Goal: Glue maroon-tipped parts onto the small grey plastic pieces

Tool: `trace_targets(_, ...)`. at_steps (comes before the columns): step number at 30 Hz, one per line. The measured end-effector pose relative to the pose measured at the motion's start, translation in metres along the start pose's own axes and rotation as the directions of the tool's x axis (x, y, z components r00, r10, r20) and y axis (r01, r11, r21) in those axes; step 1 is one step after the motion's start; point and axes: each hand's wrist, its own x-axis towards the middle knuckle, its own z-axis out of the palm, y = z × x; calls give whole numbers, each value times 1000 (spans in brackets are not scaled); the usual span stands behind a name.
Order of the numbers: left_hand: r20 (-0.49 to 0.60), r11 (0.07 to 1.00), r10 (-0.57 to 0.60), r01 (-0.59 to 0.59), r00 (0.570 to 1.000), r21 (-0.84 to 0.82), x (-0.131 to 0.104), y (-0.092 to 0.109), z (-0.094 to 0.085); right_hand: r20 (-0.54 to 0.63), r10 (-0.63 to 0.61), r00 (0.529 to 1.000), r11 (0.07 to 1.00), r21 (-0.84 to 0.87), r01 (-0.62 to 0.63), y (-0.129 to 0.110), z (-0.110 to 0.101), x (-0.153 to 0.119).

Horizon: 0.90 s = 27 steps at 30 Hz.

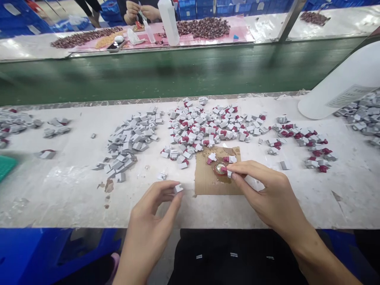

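Observation:
Between thumb and forefinger, my left hand point(157, 213) pinches a small grey-white plastic piece point(178, 189) above the table's near part. My right hand point(267, 194) grips a grey and dark red piece point(229, 173), whose red end is at a small round dish point(220, 168) of clear liquid. That dish rests on a brown cardboard square point(204, 184) with wet marks. Two more grey and red pieces point(211, 158) lie on the cardboard behind the dish. Left of centre is a pile of grey pieces point(130, 142), and behind the cardboard a pile of grey and red pieces point(204, 124).
A large white bottle point(338, 83) leans at the right, near more joined pieces point(314, 146). A green tray point(6, 170) is at the left edge. Beyond a green divider point(148, 75), another person's hands point(142, 14) work by a white bottle point(169, 21).

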Motion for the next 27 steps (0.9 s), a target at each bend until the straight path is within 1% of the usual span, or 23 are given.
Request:
trace_targets(2,40,990,56,-51,998,-129,3,12,12,-29,78,997,994,80,-75,-2,-2,-1)
trace_targets(4,92,964,85,-58,992,-259,8,25,24,-32,171,985,960,230,-160,-2,-5,-3)
trace_targets(6,154,928,81,-18,985,-373,14,37,37,18,253,967,877,418,-237,-1,-6,-4)
trace_targets(8,221,885,72,40,973,-464,19,48,48,87,301,950,772,562,-296,2,-8,-4)
trace_targets(10,276,845,79,83,958,-528,21,56,56,132,327,936,706,624,-335,5,-8,-6)
trace_targets(12,316,816,87,114,945,-567,23,61,61,152,343,927,682,638,-357,8,-8,-7)
trace_targets(15,345,787,106,133,933,-602,24,65,65,155,351,924,667,651,-362,8,-9,-8)
trace_targets(17,353,786,116,132,928,-605,24,64,67,153,345,926,661,661,-356,7,-9,-8)
trace_targets(19,357,796,122,124,926,-593,24,63,68,150,328,933,679,650,-343,5,-9,-8)
trace_targets(20,355,806,128,112,926,-582,24,62,69,145,316,937,702,628,-334,5,-9,-8)
trace_targets(24,316,854,223,-28,922,-520,22,58,66,104,231,967,826,505,-251,1,-11,-8)
trace_targets(27,331,877,290,-111,898,-468,21,57,60,104,154,983,840,509,-186,-2,-14,-9)
